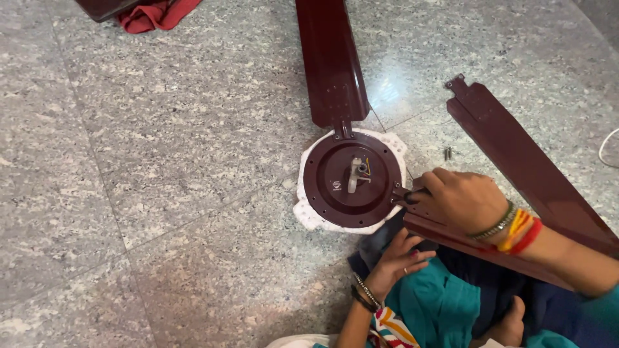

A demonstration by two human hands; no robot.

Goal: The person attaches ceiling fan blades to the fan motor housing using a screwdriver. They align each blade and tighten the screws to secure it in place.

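1. Head view, looking down on a grey speckled stone floor [161,161]. A maroon ceiling fan motor housing [351,179], round and lying flat, rests on a white cloth [309,216] near frame centre.
2. One fan blade [330,61] is joined to the housing at its 12 o'clock edge; the long axis runs straight up out of frame.
3. A second blade [477,248] meets the housing rim at about 4 o'clock; its long axis runs down and right across the person's lap toward 4 o'clock.
4. Right hand [461,200]: fingers curled and closed over the root end of the second blade, just at the rim. It is the nearer hand to the joint, touching it. Whether a screw or tool is pinched in the fingertips cannot be told.
5. Left hand [396,261]: loosely open, fingers half bent, lying under the second blade at about 5 o'clock from the housing; it seems to hold nothing.
6. A third blade [516,154] lies loose on the floor at 3 o'clock, apart from the housing, long axis parallel to the second.
7. Small screws [447,153] lie between the housing and the loose blade.
8. Red cloth [155,14] at far 11 o'clock.
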